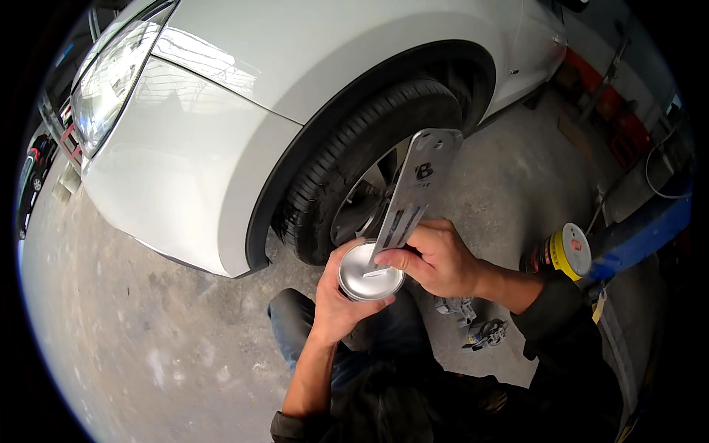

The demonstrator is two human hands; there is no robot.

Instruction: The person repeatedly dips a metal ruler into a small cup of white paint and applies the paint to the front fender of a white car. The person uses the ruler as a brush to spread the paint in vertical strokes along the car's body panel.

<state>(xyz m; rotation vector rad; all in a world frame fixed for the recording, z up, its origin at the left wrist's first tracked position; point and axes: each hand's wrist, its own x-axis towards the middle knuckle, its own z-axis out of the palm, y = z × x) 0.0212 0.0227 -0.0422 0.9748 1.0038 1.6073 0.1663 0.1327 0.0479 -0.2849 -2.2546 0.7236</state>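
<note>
My left hand (pixel 336 299) is wrapped round a round tin (pixel 356 267) with a shiny silver-white top, held above my lap. In my right hand (pixel 443 258), fingers and thumb close on the lower end of a long flat grey plate (pixel 419 173) with slots and a dark printed mark. The plate stands up at a slant from the tin, and its lower end meets the tin's top. A pale strip shows at that lower end; I cannot tell whether it is part of the plate.
Ahead stands a white car (pixel 170 148), its front tyre (pixel 354 140) just beyond the plate. A yellow-and-black tub with a pale lid (pixel 576 247) is at the right, beside a blue post (pixel 642 229). Crumpled grey scraps (pixel 484 334) lie on the concrete floor (pixel 177 332).
</note>
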